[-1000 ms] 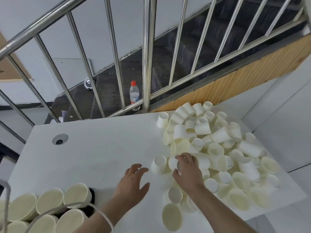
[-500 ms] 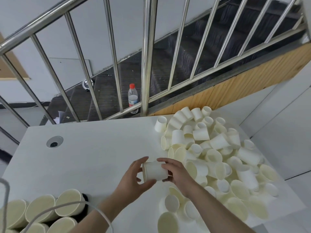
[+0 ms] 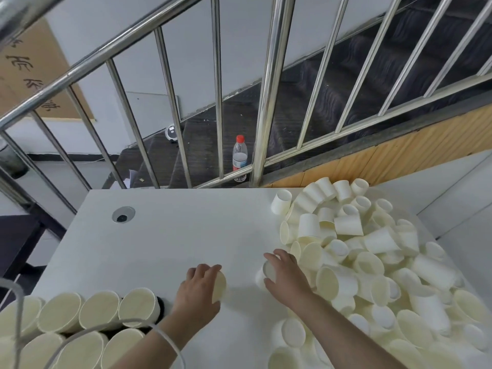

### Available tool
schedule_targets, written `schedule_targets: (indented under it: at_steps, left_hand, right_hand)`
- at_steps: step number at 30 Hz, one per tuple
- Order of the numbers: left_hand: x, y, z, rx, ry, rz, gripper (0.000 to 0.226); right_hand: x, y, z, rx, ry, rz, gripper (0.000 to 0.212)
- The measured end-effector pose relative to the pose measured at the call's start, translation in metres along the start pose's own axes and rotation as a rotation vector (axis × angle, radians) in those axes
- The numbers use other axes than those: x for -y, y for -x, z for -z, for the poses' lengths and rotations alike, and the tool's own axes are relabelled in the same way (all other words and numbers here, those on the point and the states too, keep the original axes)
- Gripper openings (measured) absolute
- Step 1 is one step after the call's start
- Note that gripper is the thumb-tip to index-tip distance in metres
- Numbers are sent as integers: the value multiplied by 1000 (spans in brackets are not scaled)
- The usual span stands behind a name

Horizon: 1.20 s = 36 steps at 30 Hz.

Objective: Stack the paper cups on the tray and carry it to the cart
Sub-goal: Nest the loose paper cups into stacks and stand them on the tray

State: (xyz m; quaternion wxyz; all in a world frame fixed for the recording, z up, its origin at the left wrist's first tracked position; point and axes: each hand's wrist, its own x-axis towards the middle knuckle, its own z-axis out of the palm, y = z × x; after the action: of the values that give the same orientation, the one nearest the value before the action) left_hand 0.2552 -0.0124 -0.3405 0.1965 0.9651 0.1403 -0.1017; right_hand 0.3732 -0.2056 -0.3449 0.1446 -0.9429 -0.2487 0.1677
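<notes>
Head view: left hand (image 3: 198, 287) and right hand (image 3: 286, 275) each grip one paper cup (image 3: 219, 286).

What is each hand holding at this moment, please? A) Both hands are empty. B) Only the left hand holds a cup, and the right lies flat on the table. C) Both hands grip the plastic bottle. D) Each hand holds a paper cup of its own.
D: the left hand curls round one paper cup, while the right hand grips another cup at the edge of the loose pile.
</notes>
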Motion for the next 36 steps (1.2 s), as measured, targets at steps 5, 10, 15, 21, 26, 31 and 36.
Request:
schedule_targets:
  at_steps: [5,10,15,21,26,31,36]
  left_hand:
    - [10,2,-10,38,-78,18,72]
    - [15,5,-18,66,-111,12,73]
    - [19,5,-21,89,-82,-3,78]
    - [11,1,-12,-25,59,-28,88]
    - [-3,-1,-3,-189,363,-93,87]
    - [-8,1,0,-237,441,-129,79]
    - [-8,-1,-3,-242,375,-167,75]
  right_hand:
    - [6,-6,-11,84,85,38,54]
    - [4,-9,-20,81,77,53,53]
    - [4,-9,-20,26,-8,51,50]
    - [23,-11,-10,-60,-666,-150,40]
    - [39,-5,4,122,-1227,-325,22]
    - [43,2,7,160,-1303,-349,21]
    - [41,7,0,-153,-893,-203,13]
